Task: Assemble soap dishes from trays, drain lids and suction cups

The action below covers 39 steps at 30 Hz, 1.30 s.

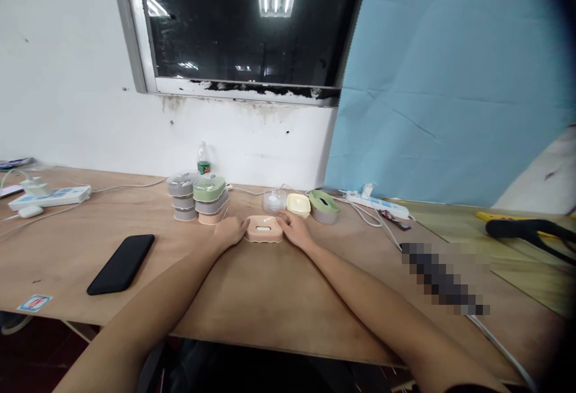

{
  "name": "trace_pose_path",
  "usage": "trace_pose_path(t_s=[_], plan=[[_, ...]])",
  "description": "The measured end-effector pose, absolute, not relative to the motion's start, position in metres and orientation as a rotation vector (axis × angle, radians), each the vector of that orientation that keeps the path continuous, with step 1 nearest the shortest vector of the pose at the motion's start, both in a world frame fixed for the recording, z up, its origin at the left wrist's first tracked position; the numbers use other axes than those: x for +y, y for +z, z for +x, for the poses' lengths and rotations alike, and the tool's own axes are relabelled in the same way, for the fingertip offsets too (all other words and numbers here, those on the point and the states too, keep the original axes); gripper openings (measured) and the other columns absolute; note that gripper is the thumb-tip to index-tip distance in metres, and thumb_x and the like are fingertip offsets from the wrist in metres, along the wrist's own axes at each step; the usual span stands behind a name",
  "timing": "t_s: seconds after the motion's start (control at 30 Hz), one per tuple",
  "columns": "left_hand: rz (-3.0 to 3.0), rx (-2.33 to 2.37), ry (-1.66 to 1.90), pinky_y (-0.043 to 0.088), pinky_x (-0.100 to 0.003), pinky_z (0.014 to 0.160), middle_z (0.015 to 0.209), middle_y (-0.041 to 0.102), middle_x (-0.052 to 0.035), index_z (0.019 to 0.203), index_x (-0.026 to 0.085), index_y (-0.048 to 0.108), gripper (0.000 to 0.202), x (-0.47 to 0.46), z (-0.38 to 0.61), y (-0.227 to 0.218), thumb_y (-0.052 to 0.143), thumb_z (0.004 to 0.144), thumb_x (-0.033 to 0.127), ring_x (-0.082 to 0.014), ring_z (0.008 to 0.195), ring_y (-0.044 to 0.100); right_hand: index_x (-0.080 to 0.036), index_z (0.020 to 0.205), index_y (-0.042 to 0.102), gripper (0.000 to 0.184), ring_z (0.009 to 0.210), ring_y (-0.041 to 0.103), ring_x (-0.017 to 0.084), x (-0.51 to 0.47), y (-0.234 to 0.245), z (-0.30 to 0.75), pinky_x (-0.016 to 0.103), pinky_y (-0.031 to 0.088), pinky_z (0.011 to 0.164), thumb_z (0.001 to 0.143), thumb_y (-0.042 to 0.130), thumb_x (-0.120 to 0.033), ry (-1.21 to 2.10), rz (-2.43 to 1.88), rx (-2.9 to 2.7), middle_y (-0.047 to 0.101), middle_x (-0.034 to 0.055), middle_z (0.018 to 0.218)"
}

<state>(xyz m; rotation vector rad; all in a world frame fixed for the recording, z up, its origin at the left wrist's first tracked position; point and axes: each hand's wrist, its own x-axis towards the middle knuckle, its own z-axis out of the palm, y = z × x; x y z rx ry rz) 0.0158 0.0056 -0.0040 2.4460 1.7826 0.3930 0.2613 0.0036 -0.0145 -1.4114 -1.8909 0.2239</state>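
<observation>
A pink oval soap box [263,228] sits on the wooden table [252,297] in front of me. My left hand [229,230] is curled against the box's left end, and my right hand [294,230] grips its right end, so both hands hold it between them. Just behind the box stand a clear lid [274,200], a yellow box [298,204] and a green-lidded grey box [324,206]. To the left are two stacks of similar boxes [198,198], grey, green and pink.
A black phone [121,264] lies at the front left. White power strips rest at the far left [49,197] and back right [380,204], with cables trailing. A small bottle [203,159] stands by the wall. Black and yellow tools [526,228] lie at the right.
</observation>
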Motion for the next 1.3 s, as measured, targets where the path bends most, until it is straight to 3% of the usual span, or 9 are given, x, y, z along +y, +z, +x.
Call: trace_pose_path(t_s=[0.1,0.2,0.33,0.7,0.87,0.97,1.1,1.2,1.3], plan=[[2.443,1.778,0.41,0.046,-0.033,0.071,0.092,0.071,-0.014,0.082,0.019,0.069,0.076,0.003,0.015,-0.004,0.007,0.093,0.06,-0.0267,0.09,0.066,-0.022,0.128,0.055,0.045,0.064,0.058,0.017,0.015,-0.012,0.261,0.026,0.042,0.065,0.09,0.044,-0.043,0.11,-1.433,-1.832,0.065,-0.0008,0.068],[2.419,1.784,0.446,0.046,-0.033,0.07,0.089,0.071,-0.0137,0.079,0.019,0.069,0.08,-0.001,0.015,-0.003,0.005,0.091,0.065,-0.0271,0.088,0.066,-0.022,0.129,0.054,0.044,0.072,0.06,0.019,0.031,-0.013,0.261,0.026,0.04,0.068,0.091,0.042,-0.04,0.036,-1.496,-1.812,0.067,0.001,0.074],[2.444,1.731,0.478,0.044,-0.032,0.065,0.086,0.071,-0.0121,0.078,0.019,0.067,0.076,-0.004,0.013,0.0,0.011,0.089,0.069,-0.0267,0.083,0.065,-0.025,0.12,0.059,0.035,0.083,0.062,0.02,0.041,-0.019,0.264,0.027,0.04,0.07,0.091,0.042,-0.036,-0.002,-1.524,-1.855,0.07,0.003,0.088],[2.484,1.548,0.521,0.044,-0.03,0.069,0.09,0.071,-0.0081,0.087,0.022,0.067,0.062,-0.008,0.007,0.007,0.023,0.089,0.066,-0.024,0.083,0.064,-0.023,0.102,0.052,0.024,0.066,0.057,0.017,0.031,-0.017,0.271,0.025,0.034,0.059,0.079,0.053,-0.029,0.052,-1.444,-1.744,0.06,-0.0041,0.067],[2.455,1.515,0.563,0.045,-0.031,0.07,0.088,0.071,-0.007,0.088,0.021,0.067,0.057,-0.008,0.008,0.007,0.029,0.09,0.064,-0.0234,0.082,0.064,-0.022,0.098,0.051,0.027,0.062,0.055,0.017,0.02,-0.009,0.27,0.026,0.037,0.06,0.079,0.057,-0.04,0.025,-1.361,-1.543,0.057,-0.0034,0.067],[2.393,1.543,0.759,0.047,-0.033,0.075,0.092,0.07,-0.0068,0.106,0.021,0.063,0.052,-0.011,0.009,0.009,0.034,0.09,0.062,-0.0236,0.087,0.064,-0.02,0.102,0.051,0.033,0.064,0.055,0.017,0.006,-0.007,0.268,0.028,0.041,0.064,0.083,0.054,-0.047,0.088,-1.203,-1.508,0.058,-0.0017,0.07],[2.416,1.394,1.084,0.047,-0.033,0.084,0.112,0.065,-0.0077,0.133,0.019,0.045,0.053,-0.015,0.011,0.014,0.04,0.092,0.053,-0.0215,0.096,0.061,-0.019,0.108,0.053,0.037,0.064,0.055,0.016,-0.012,-0.006,0.262,0.027,0.042,0.063,0.087,0.05,-0.048,0.176,-1.119,-1.65,0.055,-0.0019,0.069],[2.422,1.341,1.171,0.047,-0.031,0.081,0.111,0.066,-0.0075,0.127,0.018,0.052,0.045,-0.017,0.012,0.016,0.039,0.094,0.047,-0.0195,0.091,0.062,-0.019,0.103,0.057,0.035,0.063,0.054,0.015,-0.019,-0.004,0.258,0.025,0.04,0.062,0.088,0.049,-0.05,0.195,-1.147,-1.728,0.055,-0.0027,0.066],[2.418,1.453,1.152,0.045,-0.029,0.075,0.096,0.069,-0.0063,0.104,0.02,0.064,0.042,-0.018,0.013,0.017,0.034,0.096,0.047,-0.0196,0.086,0.063,-0.019,0.077,0.059,0.039,0.06,0.052,0.014,-0.02,-0.001,0.259,0.024,0.036,0.058,0.089,0.044,-0.053,0.116,-1.239,-1.77,0.057,-0.001,0.062]])
